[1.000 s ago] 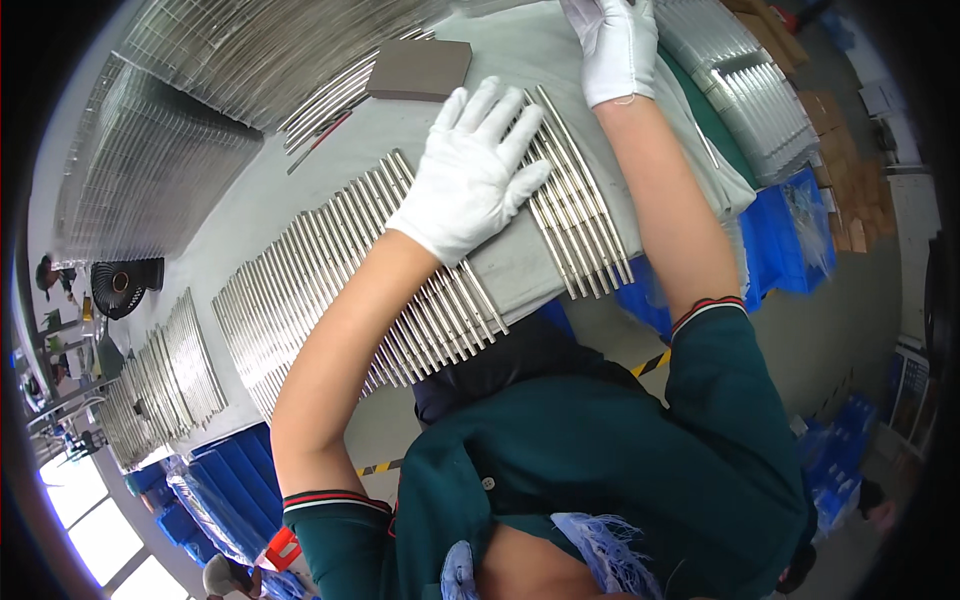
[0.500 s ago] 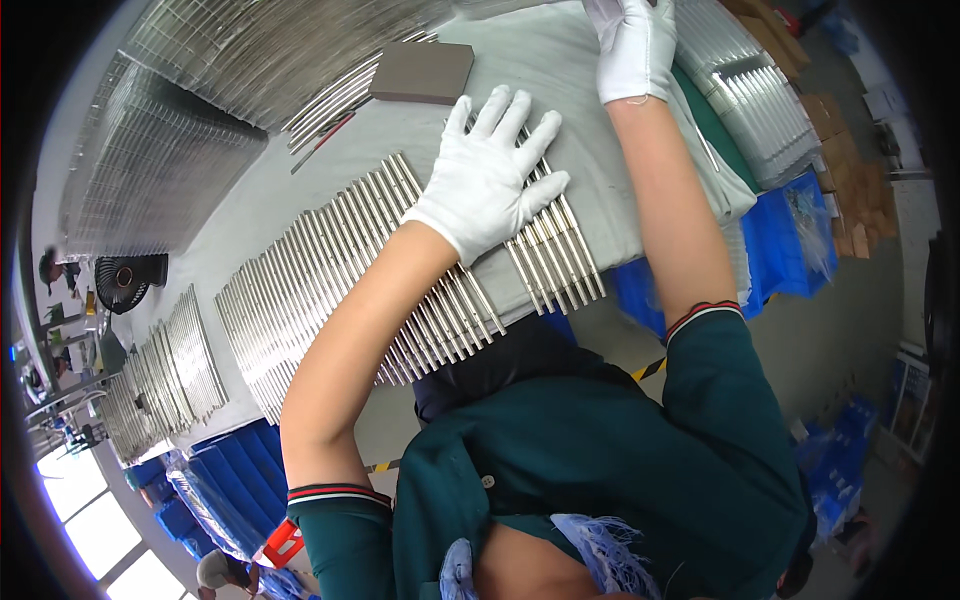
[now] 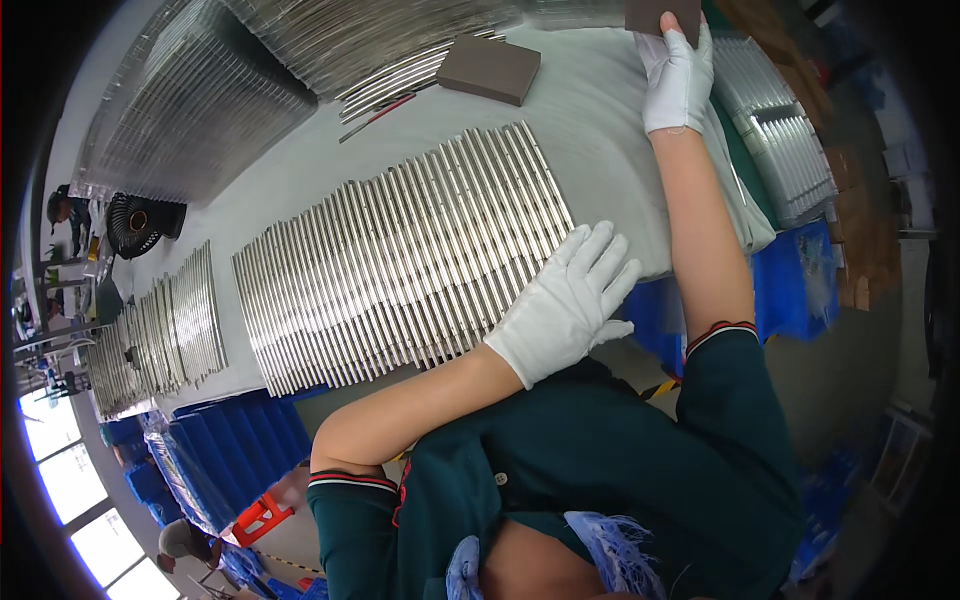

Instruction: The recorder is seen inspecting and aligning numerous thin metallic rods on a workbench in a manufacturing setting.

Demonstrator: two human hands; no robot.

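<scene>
My left hand (image 3: 570, 305), in a white glove, rests at the near right end of a long row of shiny metal rods (image 3: 400, 260). Its fingers are stretched out, touching or just beside the end rods, and nothing shows in its grip. At the top edge, my gloved right hand (image 3: 680, 85) grips a dark brown block (image 3: 660, 14), a bare fingertip pressed on its face. The block is partly cut off by the picture's edge. A similar brown block (image 3: 490, 68) lies on the pale cloth beyond the row.
Stacked clear trays (image 3: 200, 110) stand at the far left. A thin red stick (image 3: 377, 118) lies near loose rods. Another rod group (image 3: 180, 330) sits left, near a black fan (image 3: 140, 222). Clear trays with rods (image 3: 785, 150) are at right, above blue bins (image 3: 795, 285).
My left hand has slid off the rods toward me and rightward. The separate right-hand rods now sit together with the row. The brown block in my right hand has come into view.
</scene>
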